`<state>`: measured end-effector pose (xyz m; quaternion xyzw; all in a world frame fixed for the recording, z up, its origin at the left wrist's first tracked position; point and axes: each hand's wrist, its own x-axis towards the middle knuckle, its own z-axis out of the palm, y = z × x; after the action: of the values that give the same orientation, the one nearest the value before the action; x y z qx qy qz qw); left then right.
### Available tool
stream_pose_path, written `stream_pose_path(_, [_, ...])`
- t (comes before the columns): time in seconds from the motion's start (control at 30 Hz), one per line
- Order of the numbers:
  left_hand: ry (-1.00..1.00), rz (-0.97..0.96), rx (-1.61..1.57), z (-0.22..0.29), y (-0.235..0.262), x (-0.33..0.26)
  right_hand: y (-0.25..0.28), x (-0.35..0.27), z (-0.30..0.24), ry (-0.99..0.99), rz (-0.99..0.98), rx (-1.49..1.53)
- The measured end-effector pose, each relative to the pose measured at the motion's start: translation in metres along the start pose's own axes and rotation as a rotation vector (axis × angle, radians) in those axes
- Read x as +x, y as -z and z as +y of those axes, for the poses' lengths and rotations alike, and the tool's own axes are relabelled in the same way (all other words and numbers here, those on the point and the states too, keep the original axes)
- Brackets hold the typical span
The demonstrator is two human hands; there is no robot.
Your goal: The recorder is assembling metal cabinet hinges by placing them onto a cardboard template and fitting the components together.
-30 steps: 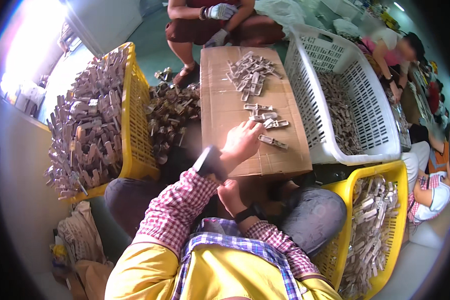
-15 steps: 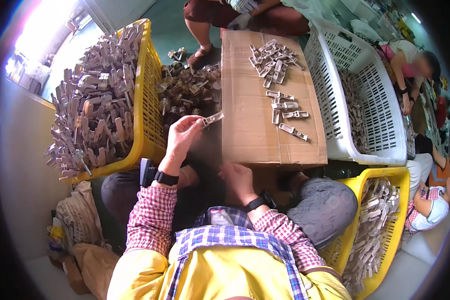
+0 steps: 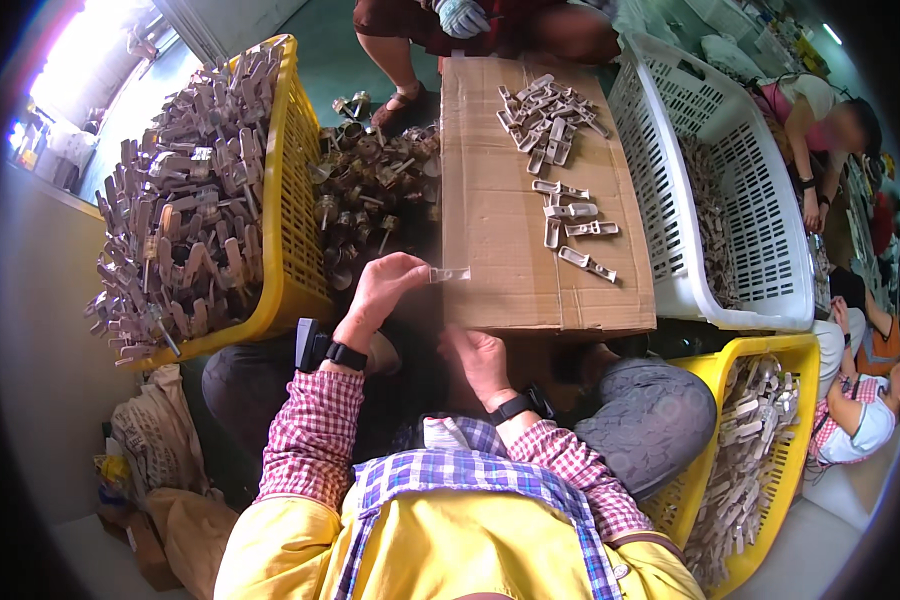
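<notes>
My left hand (image 3: 382, 292) pinches one end of a slim metal lever-shaped part (image 3: 450, 274). The part's other end reaches over the left edge of a cardboard box (image 3: 510, 290). By that box's near left corner is my right hand (image 3: 478, 362), its fingers loosely extended and slightly blurred, with nothing visible in them. On the box top, several similar grey parts (image 3: 587, 262) lie spread out. Farther back is a small heap of them (image 3: 550, 115). Between the box and a yellow crate lies a pile of brownish metal fittings (image 3: 370, 185).
A yellow crate (image 3: 288, 190) on the left is heaped with lever-shaped parts. To the right stand a white crate (image 3: 770, 200) and a second yellow crate (image 3: 805, 400), both holding parts. A gloved person (image 3: 462, 16) sits across the box; other people (image 3: 805, 130) are at the right.
My left hand has moved toward me and slightly right, bringing the metal part over the box edge. My right hand has barely moved. The gloved hand across the box has shifted.
</notes>
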<state>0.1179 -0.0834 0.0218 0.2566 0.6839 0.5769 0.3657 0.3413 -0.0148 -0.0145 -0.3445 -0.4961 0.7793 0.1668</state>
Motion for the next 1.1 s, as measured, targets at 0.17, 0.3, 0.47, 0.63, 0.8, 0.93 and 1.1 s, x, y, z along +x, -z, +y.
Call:
stream_pose_path(0.17, [0.018,-0.021,0.018,-0.010,0.000,-0.001,0.000,0.000,-0.002,0.001,-0.007,0.011])
stream_pose_path(0.3, [0.025,-0.019,0.017,-0.013,-0.001,0.000,0.001,0.000,-0.003,-0.010,-0.009,0.004])
stream_pose_path(0.47, [0.028,-0.043,0.029,-0.013,0.000,0.001,0.001,0.000,-0.003,-0.015,-0.016,-0.010])
stream_pose_path(0.63, [0.027,-0.056,0.072,-0.012,0.000,0.001,0.001,0.001,-0.002,-0.002,-0.017,-0.028])
stream_pose_path(0.8, [-0.017,-0.052,0.129,-0.012,0.004,0.002,-0.003,0.000,-0.001,0.020,-0.022,-0.046])
stream_pose_path(0.93, [-0.196,0.010,0.302,-0.002,0.002,0.007,-0.001,0.001,0.000,0.005,-0.024,-0.072])
stream_pose_path(1.1, [-0.360,0.183,0.632,0.061,-0.060,0.031,0.005,0.004,0.003,-0.021,-0.058,-0.058])
